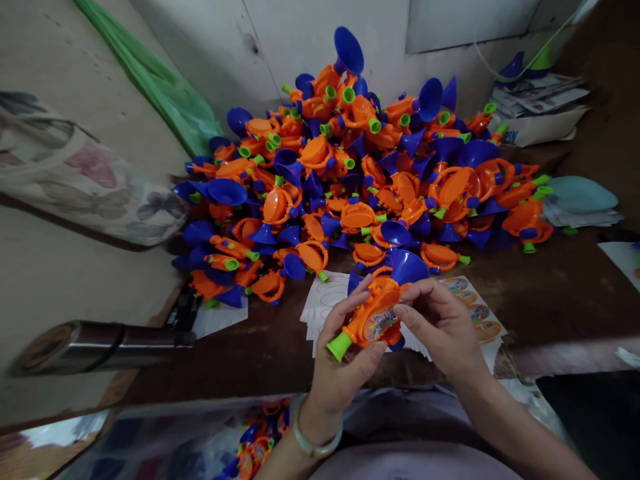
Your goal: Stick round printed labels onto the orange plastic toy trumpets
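My left hand [336, 373] is wrapped round an orange toy trumpet [376, 298] with a blue bell [407, 267] and a lime green mouthpiece [340, 345]. The trumpet's flat oval face is turned up towards me and bears a colourful sticker [381, 324]. At the right edge of that sticker my right hand [447, 330] has thumb and fingertips pinched together. Under the hands lie white paper sheets [324, 300]. To the right of them is a sheet of oval stickers [481, 313], partly hidden by my right hand.
A big heap of similar toy trumpets [357, 217] fills the back of the brown table [555, 293]. A steel flask [105, 345] lies at the left. Papers [540, 100] and a light blue dish [583, 193] are at the right. More trumpets [255, 447] sit below the table edge.
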The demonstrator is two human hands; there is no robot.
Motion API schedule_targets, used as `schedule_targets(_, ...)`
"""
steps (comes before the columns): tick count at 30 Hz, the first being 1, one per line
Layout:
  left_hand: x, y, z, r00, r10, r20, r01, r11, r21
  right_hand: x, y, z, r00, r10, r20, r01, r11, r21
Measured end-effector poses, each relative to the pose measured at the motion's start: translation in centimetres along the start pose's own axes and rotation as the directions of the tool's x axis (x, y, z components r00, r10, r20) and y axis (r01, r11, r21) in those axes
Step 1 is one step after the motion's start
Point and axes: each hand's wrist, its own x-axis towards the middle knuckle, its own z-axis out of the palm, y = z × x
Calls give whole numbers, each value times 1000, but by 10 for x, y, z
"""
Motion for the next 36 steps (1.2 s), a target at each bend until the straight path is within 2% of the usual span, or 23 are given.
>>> schedule_targets(5,-1,-4,-2,999,19,-25,-18,998,66,-1,0,-1,1000,-27,6,27,1000,-13)
schedule_targets(14,-5,-9,-3,998,6,-61,-1,997,74,-1,-1,-1,999,-39,-3,39,999,-37)
schedule_targets(18,-8,-10,-3,997,26,-67,-20,996,88,-2,1,0,997,-81,-13,78,990,-117)
schedule_targets(22,-13,-12,-3,996,44,-76,-33,990,141,-4,3,0,985,-174,7,170,950,-262)
schedule_targets(26,-16,-12,-4,996,57,-64,-44,982,183,-4,4,-1,963,-261,61,264,883,-389)
schedule_targets(28,-15,-12,-5,996,62,-62,-49,981,188,-4,6,-2,940,-326,98,333,815,-474)
schedule_targets(31,-14,-11,-5,995,54,-78,-41,986,162,-3,13,-4,865,-498,56,411,641,-648)
schedule_targets(33,-14,-9,-5,994,41,-99,-27,990,142,-3,18,-4,812,-583,29,419,548,-723)
schedule_targets(34,-15,-9,-5,994,38,-107,-22,989,143,-3,21,-4,805,-592,38,422,526,-739)
schedule_targets(36,-18,-6,-6,993,39,-111,-20,986,166,-2,27,-6,821,-566,74,422,514,-746)
